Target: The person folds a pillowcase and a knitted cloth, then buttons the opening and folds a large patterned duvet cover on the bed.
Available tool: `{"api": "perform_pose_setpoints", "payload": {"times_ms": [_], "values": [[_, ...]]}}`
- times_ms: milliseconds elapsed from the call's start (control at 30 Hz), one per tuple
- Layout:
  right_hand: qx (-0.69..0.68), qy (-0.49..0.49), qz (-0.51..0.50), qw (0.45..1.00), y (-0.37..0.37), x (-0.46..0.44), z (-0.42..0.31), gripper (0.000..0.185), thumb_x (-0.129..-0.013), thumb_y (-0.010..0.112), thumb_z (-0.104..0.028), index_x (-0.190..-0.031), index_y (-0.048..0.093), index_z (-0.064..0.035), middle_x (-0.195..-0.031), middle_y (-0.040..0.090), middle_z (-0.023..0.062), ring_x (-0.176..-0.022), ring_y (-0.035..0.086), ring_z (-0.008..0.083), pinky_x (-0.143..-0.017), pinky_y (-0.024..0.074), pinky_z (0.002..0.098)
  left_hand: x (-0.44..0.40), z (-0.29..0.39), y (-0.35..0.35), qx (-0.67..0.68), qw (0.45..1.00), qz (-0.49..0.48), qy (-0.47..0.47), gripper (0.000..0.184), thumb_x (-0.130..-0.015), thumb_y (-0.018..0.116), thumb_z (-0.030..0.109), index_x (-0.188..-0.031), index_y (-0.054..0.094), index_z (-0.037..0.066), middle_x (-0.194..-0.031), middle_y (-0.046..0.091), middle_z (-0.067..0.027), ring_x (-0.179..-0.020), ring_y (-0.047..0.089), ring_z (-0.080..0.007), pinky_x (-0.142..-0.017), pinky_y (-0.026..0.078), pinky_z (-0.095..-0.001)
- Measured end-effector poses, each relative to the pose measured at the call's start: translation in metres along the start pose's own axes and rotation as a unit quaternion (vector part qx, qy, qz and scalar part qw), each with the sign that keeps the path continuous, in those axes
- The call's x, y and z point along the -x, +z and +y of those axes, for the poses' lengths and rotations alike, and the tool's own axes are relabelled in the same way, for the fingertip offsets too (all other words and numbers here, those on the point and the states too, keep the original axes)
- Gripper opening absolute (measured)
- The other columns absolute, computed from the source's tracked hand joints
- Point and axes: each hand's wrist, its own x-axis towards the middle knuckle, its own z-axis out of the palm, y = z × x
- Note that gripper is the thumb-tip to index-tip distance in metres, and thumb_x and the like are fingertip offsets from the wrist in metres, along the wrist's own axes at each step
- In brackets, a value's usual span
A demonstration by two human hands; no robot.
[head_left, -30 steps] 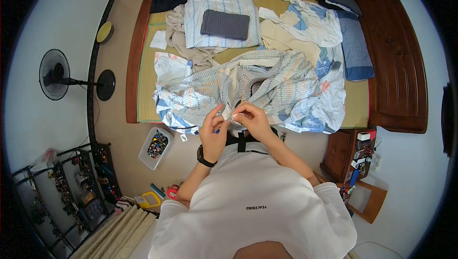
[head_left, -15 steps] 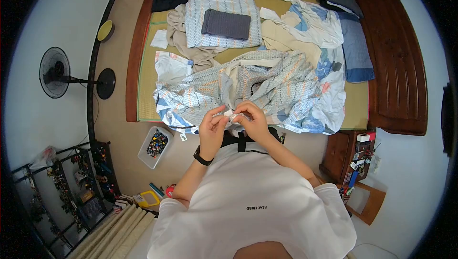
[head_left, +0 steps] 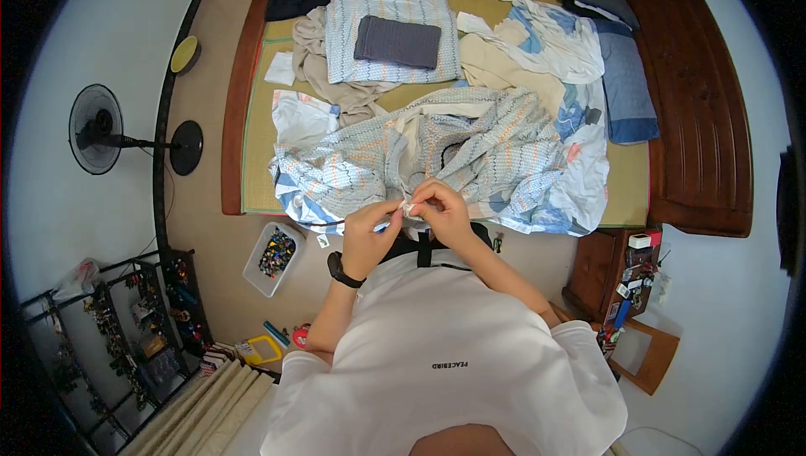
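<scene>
My left hand (head_left: 368, 236), with a black watch on the wrist, pinches a small whitish bit of cloth (head_left: 409, 208) between thumb and fingertips. From the other side my right hand (head_left: 443, 214) grips the same bit, fingers curled. Its exact kind is too small to make out, and the fingers partly hide it. Just beyond both hands a crumpled patterned cover (head_left: 344, 172), pale with wavy lines, spreads over the near side of the bed. Whether the small bit belongs to this cover, I cannot tell.
A folded patterned quilt (head_left: 344, 44) with a dark grey folded cloth (head_left: 396, 43) lies farther back on the bed mat. Blue pillow (head_left: 628, 86) at right. A bin of toy bricks (head_left: 252, 275), a fan (head_left: 96, 128) and a nightstand (head_left: 583, 275) surround the bed.
My left hand has dropped slightly and turned, its fingers now closer together at the whitish bit. My right hand stays almost in place, and the cover looks nearly the same.
</scene>
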Motion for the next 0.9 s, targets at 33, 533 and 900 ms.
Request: {"api": "perform_pose_setpoints", "payload": {"times_ms": [33,533,900], "values": [[0.001,0.0,0.001,1.0,-0.001,0.001,0.001,0.012,-0.065,0.061,-0.002,-0.07,0.05,0.0,-0.074,0.049,0.006,-0.069,0.048,0.0136,-0.062,0.0392,0.0224,0.0,-0.001,-0.001,0.001,1.0,-0.001,0.001,0.012,-0.066,0.057,0.0,-0.078,0.057,-0.001,-0.073,0.059,-0.0123,-0.064,0.058,-0.0222,-0.059,0.044,-0.0264],[0.063,-0.012,-0.018,0.998,0.003,0.009,0.009,0.009,-0.068,0.059,-0.003,-0.072,0.051,0.0002,-0.076,0.048,0.006,-0.07,0.047,0.0121,-0.062,0.0385,0.021,0.004,-0.009,0.004,0.044,0.985,-0.081,-0.147,0.027,-0.058,0.072,0.015,-0.073,0.055,-0.001,-0.064,0.057,-0.0063,-0.059,0.053,-0.0098,-0.057,0.042,-0.0211],[0.1,0.028,-0.197,0.975,-0.026,0.002,0.007,0.023,-0.065,0.064,-0.018,-0.074,0.049,-0.0042,-0.072,0.048,0.0055,-0.068,0.048,0.0166,-0.06,0.0366,0.0257,0.024,-0.013,0.007,0.012,0.994,-0.064,-0.082,0.018,-0.064,0.065,0.005,-0.077,0.056,-0.002,-0.069,0.058,-0.0081,-0.061,0.053,-0.0108,-0.057,0.041,-0.0219]]}}
